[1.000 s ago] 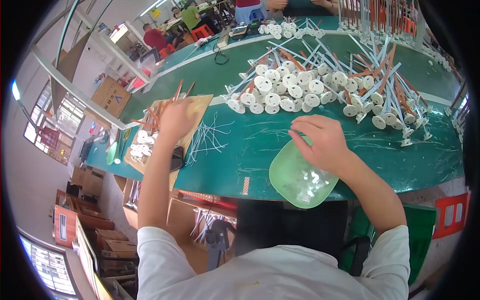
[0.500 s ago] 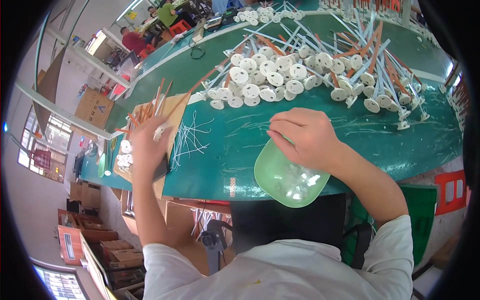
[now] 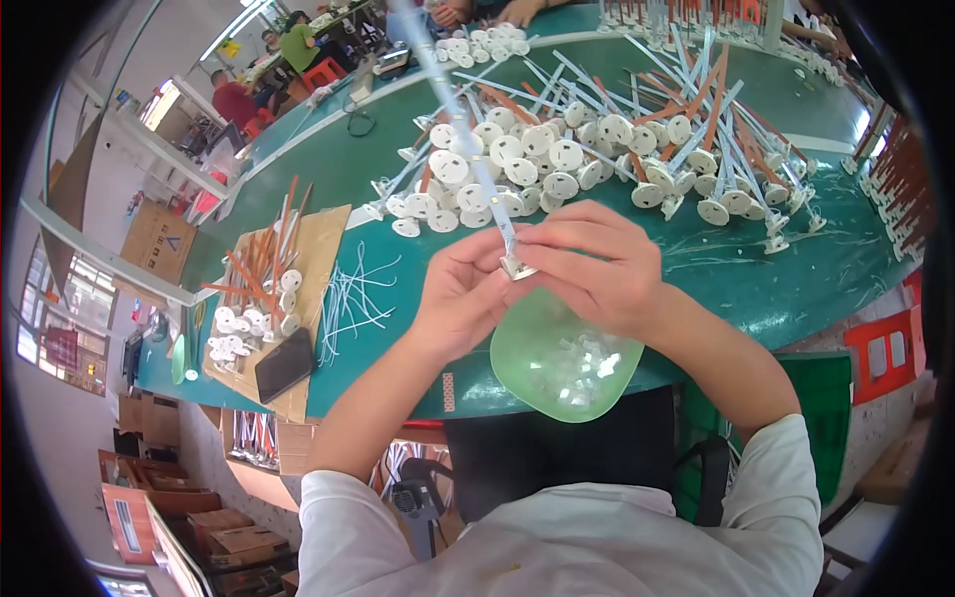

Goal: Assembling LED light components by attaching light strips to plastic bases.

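Head view: a long, flat, pale-blue strip with yellow specks (image 3: 499,204) is held near the dial's centre, tilted toward 11 o'clock, its top blurred. Its lower end is seated at a small white plastic base (image 3: 517,268), pinched by the fingertips of the left hand (image 3: 458,296) and right hand (image 3: 602,267). A rounded light-green bowl (image 3: 515,343) is seen at 5 o'clock from them.

The pale strip (image 3: 498,207) looks glossy, the bowl (image 3: 517,363) smooth plastic, the tabletop (image 3: 716,294) shiny, the cardboard (image 3: 326,239) matt.
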`<state>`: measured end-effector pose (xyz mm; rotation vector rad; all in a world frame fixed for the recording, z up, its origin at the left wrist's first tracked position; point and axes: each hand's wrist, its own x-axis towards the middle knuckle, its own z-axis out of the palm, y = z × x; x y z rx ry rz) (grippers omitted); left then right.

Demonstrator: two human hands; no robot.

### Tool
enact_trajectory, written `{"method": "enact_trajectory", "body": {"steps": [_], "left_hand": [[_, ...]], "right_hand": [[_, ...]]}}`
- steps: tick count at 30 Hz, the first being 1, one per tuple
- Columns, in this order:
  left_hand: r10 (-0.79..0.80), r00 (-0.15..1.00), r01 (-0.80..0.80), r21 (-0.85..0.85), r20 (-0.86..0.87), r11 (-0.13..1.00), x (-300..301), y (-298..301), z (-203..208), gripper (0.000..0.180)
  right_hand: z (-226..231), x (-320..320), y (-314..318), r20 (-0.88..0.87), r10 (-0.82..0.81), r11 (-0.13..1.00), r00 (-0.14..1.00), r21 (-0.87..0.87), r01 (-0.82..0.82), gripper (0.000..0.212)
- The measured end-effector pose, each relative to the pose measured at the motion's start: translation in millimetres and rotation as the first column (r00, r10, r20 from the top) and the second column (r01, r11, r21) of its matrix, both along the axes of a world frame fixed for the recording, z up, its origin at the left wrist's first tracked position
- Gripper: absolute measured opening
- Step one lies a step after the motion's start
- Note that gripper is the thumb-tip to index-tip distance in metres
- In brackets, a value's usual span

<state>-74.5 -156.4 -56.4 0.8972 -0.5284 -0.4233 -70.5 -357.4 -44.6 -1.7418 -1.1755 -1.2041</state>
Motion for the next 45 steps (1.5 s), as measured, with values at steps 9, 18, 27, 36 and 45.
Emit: {"method": "enact_trajectory", "body": {"steps": [9, 18, 27, 36, 45], "left_hand": [[-0.028, 0.991, 0.008, 0.148, 0.132, 0.989, 20, 15, -20, 0.054], [-0.108, 0.994, 0.109, 0.018, -0.023, 0.994, 24, 20, -29, 0.050], [0.312, 0.944, -0.324, 0.114, 0.111, 0.939, 28, 10, -21, 0.034], [0.438, 0.893, -0.449, 0.217, 0.097, 0.867, 27, 18, -19, 0.031], [0.439, 0.882, -0.467, 0.183, 0.173, 0.865, 28, 21, -18, 0.033]], "right_hand": [[-18, 0, 13, -0.017, -0.014, 1.000, 1.000, -0.016, 0.013, 0.028], [-12, 9, 6, -0.098, 0.067, 0.994, 0.993, -0.084, -0.076, 0.025], [-12, 4, -5, -0.360, -0.213, 0.966, 0.908, -0.215, 0.141, 0.031], [-14, 6, -11, -0.555, -0.575, 0.762, 0.602, -0.631, 0.146, 0.031], [-28, 12, -10, -0.306, -0.570, 0.797, 0.763, -0.431, 0.422, 0.030]]}}
